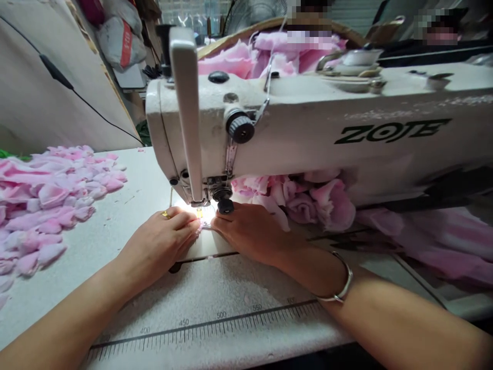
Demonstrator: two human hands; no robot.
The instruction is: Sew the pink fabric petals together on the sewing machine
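A sewing machine [300, 133] stands before me, its lamp lighting the needle area. My left hand [164, 239] wears a ring and is closed, fingertips pinching the edge of a small pink fabric piece [199, 226] just in front of the presser foot. From the other side, my right hand [254, 231] rests low on the machine bed with its fingers curled together beside the foot. What its fingertips hold, if anything, is hidden. A bracelet [346, 282] circles my right wrist.
Many pink fabric petals [46, 200] lie heaped on the table at left. Pink fabric flowers [308, 203] sit under the machine arm, with more pink cloth [435, 241] at right. A ruler scale [204, 326] runs along the table's front. Pink fabric [227, 60] fills a basket behind.
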